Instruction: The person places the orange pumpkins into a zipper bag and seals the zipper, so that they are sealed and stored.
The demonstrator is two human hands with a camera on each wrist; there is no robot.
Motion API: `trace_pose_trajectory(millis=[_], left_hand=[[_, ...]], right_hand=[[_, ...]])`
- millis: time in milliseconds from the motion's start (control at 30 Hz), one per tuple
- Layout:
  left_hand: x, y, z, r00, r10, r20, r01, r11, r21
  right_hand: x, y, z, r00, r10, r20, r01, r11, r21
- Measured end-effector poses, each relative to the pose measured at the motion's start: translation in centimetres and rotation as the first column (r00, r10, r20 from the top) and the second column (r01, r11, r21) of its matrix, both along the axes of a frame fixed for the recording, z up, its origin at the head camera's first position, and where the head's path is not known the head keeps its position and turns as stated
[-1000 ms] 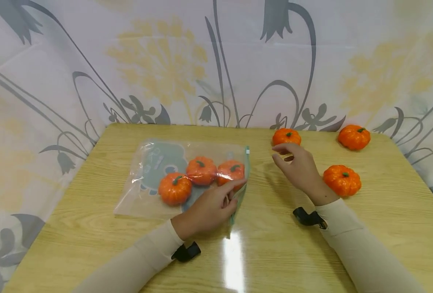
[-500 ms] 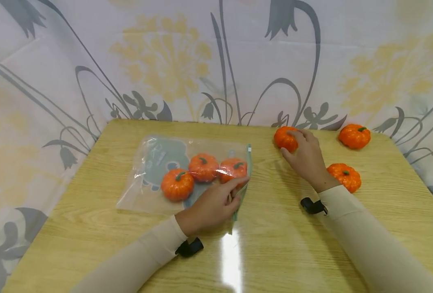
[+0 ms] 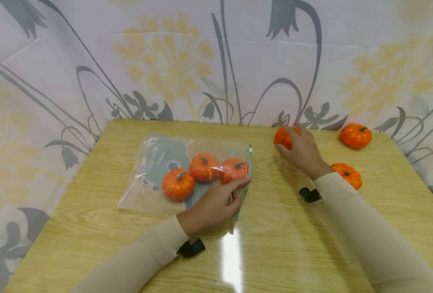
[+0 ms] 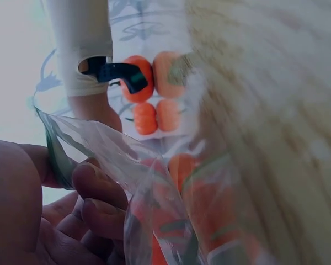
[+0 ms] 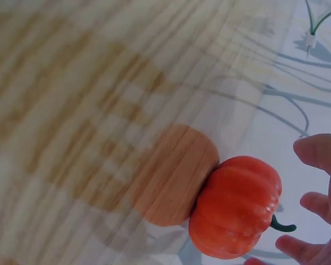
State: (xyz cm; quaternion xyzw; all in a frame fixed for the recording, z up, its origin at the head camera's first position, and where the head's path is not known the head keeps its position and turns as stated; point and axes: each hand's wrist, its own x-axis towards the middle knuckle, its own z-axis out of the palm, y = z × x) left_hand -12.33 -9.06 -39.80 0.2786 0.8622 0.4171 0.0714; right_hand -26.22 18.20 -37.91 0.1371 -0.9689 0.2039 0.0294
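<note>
A clear zip bag (image 3: pixel 133 199) with a bluish print lies flat at left centre in the head view. Inside it are an orange toy pumpkin (image 3: pixel 178 185), a second pumpkin (image 3: pixel 203 166) and a third pumpkin (image 3: pixel 234 169). My left hand (image 3: pixel 212 205) pinches the bag's green zip edge (image 4: pixel 56 157), lifting the plastic near the mouth. At the table's back, my right hand (image 3: pixel 300 150) reaches over another pumpkin (image 3: pixel 283 138). In the right wrist view its fingers are spread beside that pumpkin (image 5: pixel 234 210), apart from it and near the green stem (image 5: pixel 284 225).
Two more pumpkins lie loose on the right: one pumpkin (image 3: pixel 355 136) by the back edge, another pumpkin (image 3: pixel 349 176) partly behind the right forearm. The wooden table (image 3: pixel 275 244) is glossy and ends at a flower-patterned cloth (image 3: pixel 238 61).
My right hand has moved forward to the back pumpkin, its fingers now overlapping it in the head view. The left hand keeps its pinch on the bag edge; the head view has shifted slightly.
</note>
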Motion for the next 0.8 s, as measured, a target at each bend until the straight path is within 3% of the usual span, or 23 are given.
trace_pose_trajectory(millis=[433, 800], left_hand=[[-0.13, 0.21, -0.04, 1.0, -0.016, 0.027, 0.017, 1.0, -0.009], [0.06, 0.1, -0.07, 0.997, -0.006, 0.071, 0.008, 1.0, -0.022]], right_hand=[[-0.95, 0.39, -0.22, 0.992, -0.026, 0.123, 0.022, 0.999, 0.032], [-1.14, 0.36, -0.89, 0.989, -0.018, 0.144, 0.011, 0.999, 0.052]])
